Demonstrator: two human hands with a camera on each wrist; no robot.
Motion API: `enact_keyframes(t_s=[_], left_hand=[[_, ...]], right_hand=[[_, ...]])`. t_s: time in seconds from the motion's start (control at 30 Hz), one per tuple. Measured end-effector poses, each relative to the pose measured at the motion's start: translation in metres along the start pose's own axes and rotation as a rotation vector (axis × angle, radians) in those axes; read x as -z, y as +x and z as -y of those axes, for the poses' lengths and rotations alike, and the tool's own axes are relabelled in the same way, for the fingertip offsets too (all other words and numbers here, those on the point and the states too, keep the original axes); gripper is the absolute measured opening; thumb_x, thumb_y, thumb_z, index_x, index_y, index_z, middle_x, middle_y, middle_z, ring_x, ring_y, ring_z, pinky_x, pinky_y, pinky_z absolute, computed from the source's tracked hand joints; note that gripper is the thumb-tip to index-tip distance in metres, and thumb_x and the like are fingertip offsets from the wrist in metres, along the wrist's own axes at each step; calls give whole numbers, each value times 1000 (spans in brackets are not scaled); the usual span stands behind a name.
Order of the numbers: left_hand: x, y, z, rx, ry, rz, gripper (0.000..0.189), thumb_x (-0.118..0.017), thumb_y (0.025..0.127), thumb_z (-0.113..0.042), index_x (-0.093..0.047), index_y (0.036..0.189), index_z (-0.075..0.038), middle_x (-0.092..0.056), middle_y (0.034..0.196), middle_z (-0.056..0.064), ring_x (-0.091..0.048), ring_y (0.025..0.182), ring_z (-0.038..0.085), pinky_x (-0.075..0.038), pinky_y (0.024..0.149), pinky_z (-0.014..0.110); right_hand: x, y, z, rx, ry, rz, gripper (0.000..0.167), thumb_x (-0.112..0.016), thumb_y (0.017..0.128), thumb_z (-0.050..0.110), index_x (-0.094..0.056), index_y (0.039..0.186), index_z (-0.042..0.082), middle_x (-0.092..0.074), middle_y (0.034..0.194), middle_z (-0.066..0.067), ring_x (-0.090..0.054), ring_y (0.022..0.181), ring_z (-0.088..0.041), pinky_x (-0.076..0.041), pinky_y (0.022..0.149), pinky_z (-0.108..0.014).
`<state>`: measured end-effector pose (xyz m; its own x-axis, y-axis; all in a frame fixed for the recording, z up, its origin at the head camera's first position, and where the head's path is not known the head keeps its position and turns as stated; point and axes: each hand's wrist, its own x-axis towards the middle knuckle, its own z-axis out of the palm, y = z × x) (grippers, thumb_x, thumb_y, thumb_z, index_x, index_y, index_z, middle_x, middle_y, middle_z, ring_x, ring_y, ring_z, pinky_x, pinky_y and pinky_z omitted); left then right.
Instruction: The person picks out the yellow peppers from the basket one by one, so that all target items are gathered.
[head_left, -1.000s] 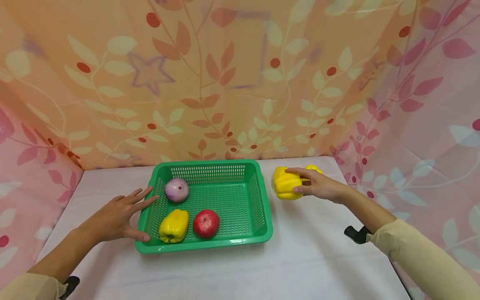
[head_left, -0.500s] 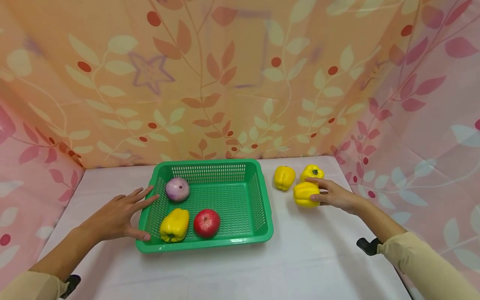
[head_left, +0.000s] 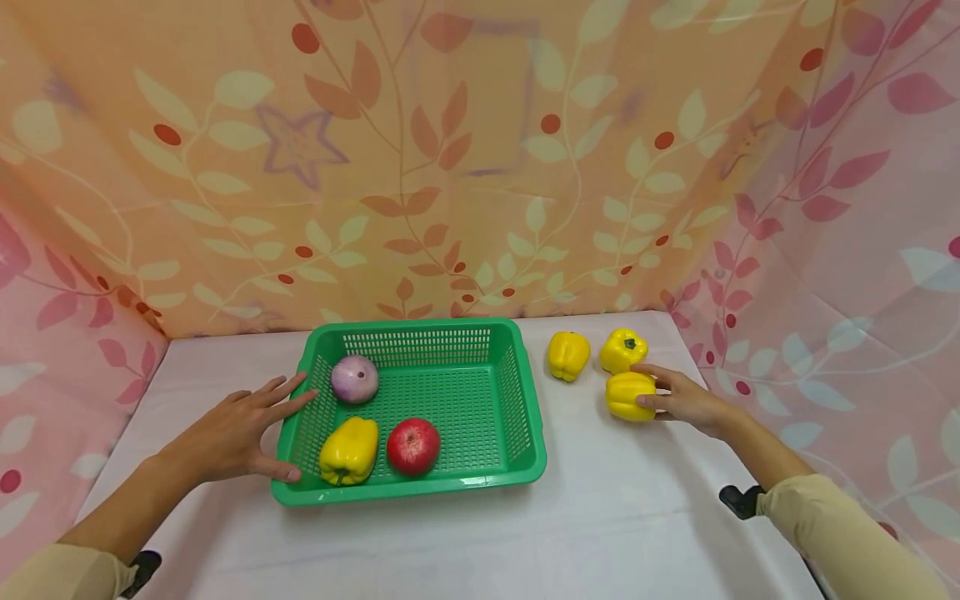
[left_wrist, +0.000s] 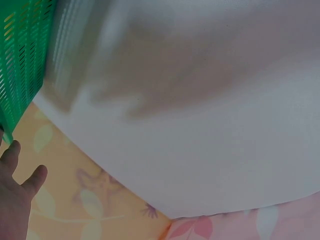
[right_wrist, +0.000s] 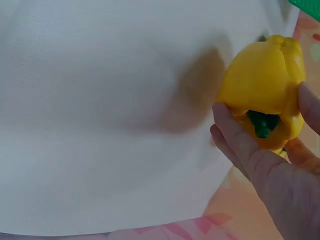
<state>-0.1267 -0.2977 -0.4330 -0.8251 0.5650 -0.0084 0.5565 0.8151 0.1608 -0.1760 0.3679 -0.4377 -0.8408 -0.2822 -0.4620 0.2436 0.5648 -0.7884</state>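
Note:
In the head view my right hand (head_left: 684, 402) grips a yellow bell pepper (head_left: 628, 397) on the right of the table. Its green stem shows between the fingers in the right wrist view, where thumb and fingers hold the bell pepper (right_wrist: 260, 75) from opposite sides. Just behind it lie two more yellow bell peppers, one nearer the corner (head_left: 622, 348) and one nearer the basket (head_left: 568, 356). My left hand (head_left: 238, 433) spreads its fingers over the left rim of a green basket (head_left: 536, 433).
Inside the basket are a purple onion (head_left: 355, 379), a yellow bell pepper (head_left: 349, 452) and a red pomegranate-like fruit (head_left: 413, 447). A white cloth covers the table (head_left: 480, 542). Patterned curtains (head_left: 465, 167) stand behind it and on both sides.
My right hand has carried the yellow bell pepper rightward and nearer to me, away from the two others, which now show fully or nearly so. My left hand and the basket stay put.

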Motion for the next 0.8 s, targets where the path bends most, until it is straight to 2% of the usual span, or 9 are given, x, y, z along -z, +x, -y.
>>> enact_keyframes(t_s=[0.23, 0.4, 0.6, 0.8], left_hand=[[0, 0, 0, -8, 4, -21, 109, -72, 64, -79, -49, 148, -12, -36, 156, 20, -40, 136, 49, -43, 96, 67], [0, -1, 0, 3, -5, -1, 110, -69, 65, -81, -48, 149, -13, -36, 157, 19, -38, 137, 49, -42, 97, 67], [0, -1, 0, -15, -1, -15, 108, -69, 66, -80, -47, 149, -13, -36, 156, 20, -40, 135, 50, -43, 95, 67], [3, -1, -1, -19, 3, -6, 108, -68, 67, -80, -46, 150, -14, -36, 157, 19, -40, 135, 50, -43, 94, 67]], right_hand=[[-7, 6, -14, -45, -10, -36, 76, -66, 97, 26, -24, 156, 4, -28, 149, -31, -47, 127, -42, -50, 99, -48], [-10, 7, -18, -31, -6, -50, 78, -68, 96, 28, -24, 156, 6, -28, 150, -31, -45, 128, -43, -49, 100, -47], [-10, 6, -23, -5, -11, -42, 79, -69, 95, 25, -24, 156, 6, -30, 151, -28, -41, 131, -45, -51, 98, -45], [-14, 2, -26, 26, -59, -12, 83, -70, 94, 24, -21, 157, 4, -23, 156, -28, -31, 137, -50, -38, 107, -61]])
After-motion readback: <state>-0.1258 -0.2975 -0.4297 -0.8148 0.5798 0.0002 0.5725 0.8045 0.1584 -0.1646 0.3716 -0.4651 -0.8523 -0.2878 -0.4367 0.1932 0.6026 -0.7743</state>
